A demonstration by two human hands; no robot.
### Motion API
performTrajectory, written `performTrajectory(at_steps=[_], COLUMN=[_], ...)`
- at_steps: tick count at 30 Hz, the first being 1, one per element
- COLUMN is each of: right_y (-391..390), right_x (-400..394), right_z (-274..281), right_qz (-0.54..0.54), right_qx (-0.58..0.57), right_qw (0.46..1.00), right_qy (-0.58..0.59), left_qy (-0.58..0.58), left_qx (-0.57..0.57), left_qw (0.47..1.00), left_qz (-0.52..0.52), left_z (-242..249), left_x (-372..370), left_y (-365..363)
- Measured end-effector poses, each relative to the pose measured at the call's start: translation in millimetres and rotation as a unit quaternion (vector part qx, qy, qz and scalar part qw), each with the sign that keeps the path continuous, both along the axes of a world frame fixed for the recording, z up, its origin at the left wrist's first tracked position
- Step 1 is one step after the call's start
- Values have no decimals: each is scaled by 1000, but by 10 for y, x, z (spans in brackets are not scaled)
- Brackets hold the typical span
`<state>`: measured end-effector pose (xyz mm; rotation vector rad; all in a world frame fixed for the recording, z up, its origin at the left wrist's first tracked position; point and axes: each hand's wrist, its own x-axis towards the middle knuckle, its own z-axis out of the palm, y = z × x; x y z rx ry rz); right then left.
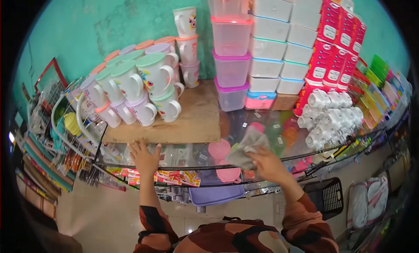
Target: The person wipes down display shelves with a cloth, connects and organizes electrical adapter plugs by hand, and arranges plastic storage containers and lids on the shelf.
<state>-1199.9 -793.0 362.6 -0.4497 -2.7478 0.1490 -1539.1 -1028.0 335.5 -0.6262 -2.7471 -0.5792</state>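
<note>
My left hand (144, 158) lies flat with spread fingers on the glass shelf top, its fingertips at the front edge of a brown cardboard sheet (196, 117). In my right hand (265, 162) is a crumpled grey cloth (248, 147), resting over the glass right of the cardboard. Lidded mugs (153, 74) in white with green, purple and orange lids stand stacked on the cardboard. Pink round containers (219, 149) show through the glass, left of the cloth.
Tall stacks of plastic boxes (231, 69) stand behind the cloth. To the right are pink-red packs (321, 63) and a pile of white plastic pieces (329, 117). A black basket (325, 196) sits below right. A wire rack (65, 117) is at left.
</note>
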Motion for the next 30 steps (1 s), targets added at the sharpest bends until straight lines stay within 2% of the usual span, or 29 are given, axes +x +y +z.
performTrajectory(at_steps=[2, 3, 5, 6, 8, 10, 12, 14, 15, 17, 20, 22, 24, 25, 27, 28, 29, 30], right_y=[-114, -102, -29, -9, 21, 141, 375, 443, 477, 718, 507, 200, -89, -342, -934, -1150, -1325, -1467], right_x=[-199, -261, -423, -509, -838, -1361, -2035, -2512, -2718, -3081, -3031, -2793, -2492, -2352, -2202, -2197, -2249, -2369], right_z=[111, 209, 477, 588, 769, 844, 644, 653, 396, -31, -103, 178, 96, 109, 207, 162, 112, 74], right_qz=[114, 128, 167, 179, 190, 155, 122, 41, 45, -35, -63, -47, -23, -39, -27, 37, 98, 103], right_qx=[-180, -182, -277, -267, -157, -66, -57, -2, -5, 10, 19, -89, -33, -34, -34, -34, -37, -39], right_qw=[976, 974, 946, 946, 961, 979, 983, 999, 999, 999, 997, 989, 997, 995, 996, 998, 995, 994], right_qy=[39, 43, -1, 35, 122, 115, 126, -24, -27, -29, -27, -107, -69, -87, -82, -43, -1, -2], left_qy=[34, 40, 35, 46, 54, 73, 68, 72, 69, 23, 12, -3, 1, -8, -17, -19, -5, 11], left_qx=[8, 6, 4, 5, 7, 6, 4, 8, 6, 13, 31, 41, 53, 62, 131, 133, 214, 292], left_qw=[999, 999, 999, 999, 998, 997, 996, 995, 996, 997, 996, 996, 992, 993, 984, 985, 965, 936], left_qz=[-9, 5, -12, -13, -21, -40, -49, -66, -62, -78, -87, -85, -112, -96, -121, -109, -151, -194], left_z=[-19, -13, 13, 14, 30, 6, 56, 41, 32, 68, 74, 64, 67, 67, 83, 88, 89, 82], left_x=[1, 16, 30, 36, 55, 55, 87, 73, 68, 38, 31, 12, 7, 12, 0, -11, -9, -9], left_y=[0, -8, -4, 4, 12, 0, -23, -43, -77, -60, -74, -85, -84, -81, -86, -122, -166, -239])
